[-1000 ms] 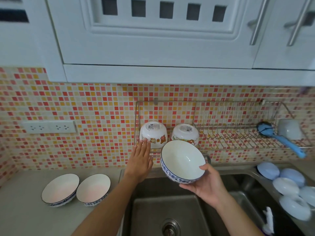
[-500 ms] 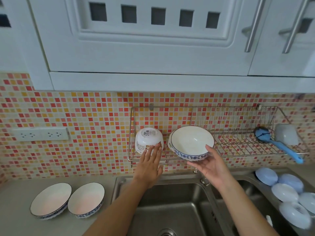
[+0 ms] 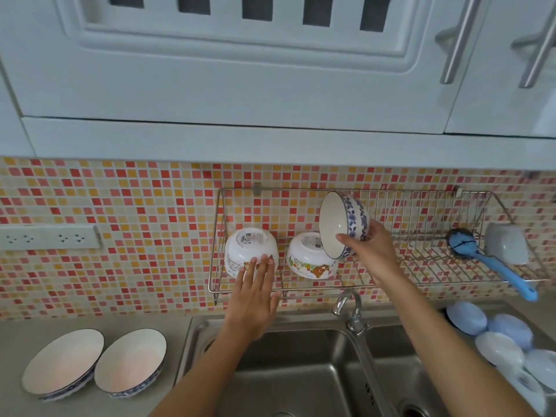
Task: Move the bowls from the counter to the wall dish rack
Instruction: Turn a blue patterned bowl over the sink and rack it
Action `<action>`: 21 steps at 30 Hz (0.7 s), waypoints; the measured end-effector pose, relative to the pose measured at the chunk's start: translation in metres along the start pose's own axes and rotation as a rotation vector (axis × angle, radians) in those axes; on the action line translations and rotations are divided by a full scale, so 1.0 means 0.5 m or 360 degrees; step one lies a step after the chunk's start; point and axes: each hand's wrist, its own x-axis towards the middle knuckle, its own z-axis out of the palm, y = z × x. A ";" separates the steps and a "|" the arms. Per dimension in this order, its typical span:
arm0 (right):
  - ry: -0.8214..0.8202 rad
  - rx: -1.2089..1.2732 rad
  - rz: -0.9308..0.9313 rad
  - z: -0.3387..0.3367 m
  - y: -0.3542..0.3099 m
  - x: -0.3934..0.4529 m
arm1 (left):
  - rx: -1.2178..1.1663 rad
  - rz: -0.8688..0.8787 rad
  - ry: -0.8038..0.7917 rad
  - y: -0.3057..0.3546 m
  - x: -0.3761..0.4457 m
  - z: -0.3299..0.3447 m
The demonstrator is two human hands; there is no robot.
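**Blue-patterned bowl held on edge inside the wall rack**

The wire dish rack [image 3: 421,267] hangs on the mosaic-tiled wall, and everything here is placed against it. Directly below it sits the steel double sink [image 3: 301,371], with the tap [image 3: 350,308] rising just under the rack's front rail. On the counter [image 3: 18,332] well to the lower left of the rack, two blue-rimmed bowls stand upright and touching: the outer bowl [image 3: 61,361] and the inner bowl [image 3: 131,361]. To the lower right of the rack lies a cluster of pale blue and white dishes [image 3: 499,338].

Inside the rack, at its left end, two white cartoon-printed bowls rest upside down: the left printed bowl [image 3: 249,245] and the right printed bowl [image 3: 310,257]. Just right of them, the right hand [image 3: 371,254] grips a blue-patterned bowl [image 3: 343,224] by its lower rim, thumb inside, fingers on the outside. This bowl is tipped on edge, opening facing left, over the rack's floor and close against the right printed bowl. The left hand [image 3: 255,293] is open and flat, its fingertips [image 3: 264,260] touching the left printed bowl. At the rack's right end lie a blue-handled brush [image 3: 493,266] and a pale grey cup [image 3: 507,246].
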 end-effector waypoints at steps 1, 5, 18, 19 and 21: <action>0.0020 -0.0097 -0.0048 0.005 0.004 0.008 | 0.0005 0.0010 0.0028 0.000 -0.001 -0.002; 0.0044 -0.0258 -0.0291 0.027 0.001 0.021 | 0.0018 -0.0001 0.0021 0.002 -0.001 0.001; -0.0319 -0.1443 -0.0918 0.087 0.100 0.021 | -0.0073 -0.0010 -0.0129 0.008 -0.004 -0.026; -0.0346 -0.1499 -0.0906 0.089 0.105 0.020 | -0.0073 -0.0011 -0.0138 0.009 -0.004 -0.028; -0.0375 -0.1517 -0.0905 0.092 0.104 0.021 | -0.0076 -0.0016 -0.0150 0.010 -0.004 -0.031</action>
